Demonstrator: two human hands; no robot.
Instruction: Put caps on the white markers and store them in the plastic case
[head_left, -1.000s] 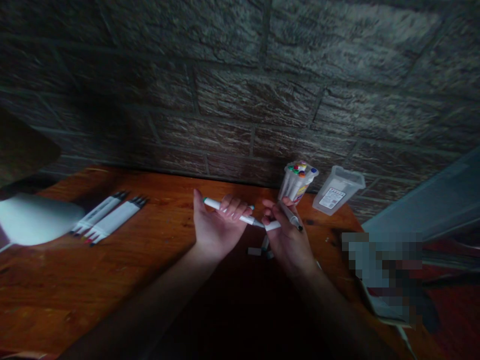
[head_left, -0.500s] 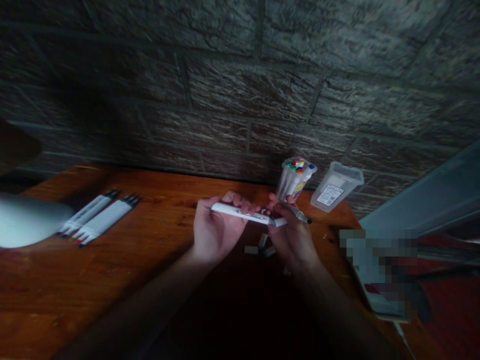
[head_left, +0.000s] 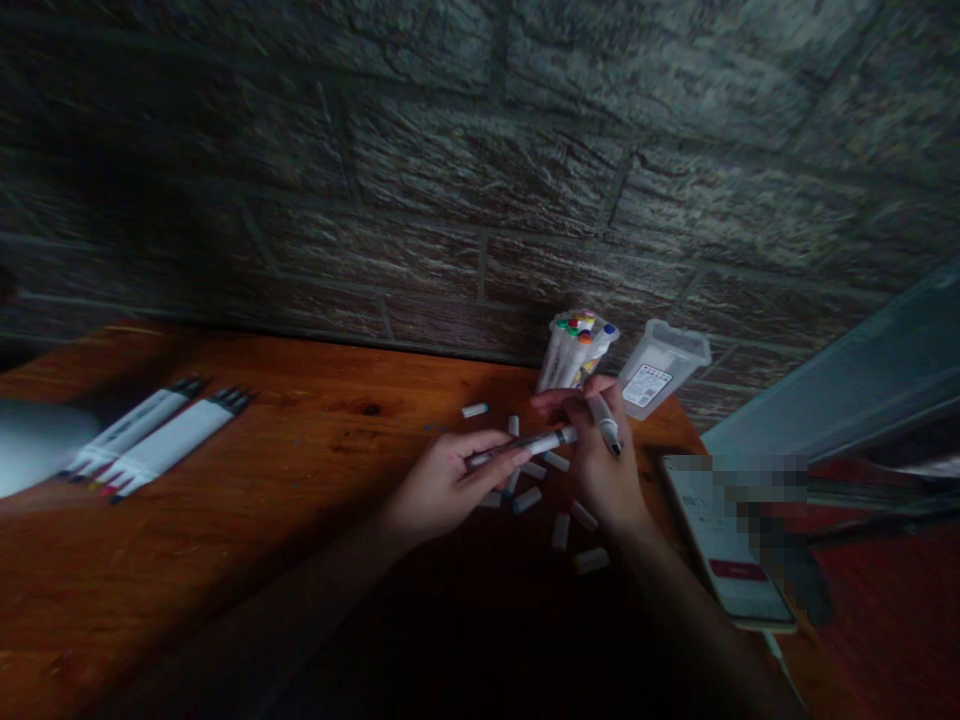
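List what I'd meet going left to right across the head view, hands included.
White rounded object, laid-out markers, left hand, right hand, clear labelled container, phone.

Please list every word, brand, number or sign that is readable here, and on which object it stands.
No text is readable.
Label on the plastic box: print and a code-like square, too small.
Marker in the left hand: dark print, blurred.
Phone: screen marks, too small.
Marker container: colored label, blurred.
Leftmost marker bundle: faint marks, blurred.

The left hand (head_left: 436, 488) has rolled from palm-up, its marker (head_left: 538, 443) now pinched in the fingers (head_left: 496, 470).
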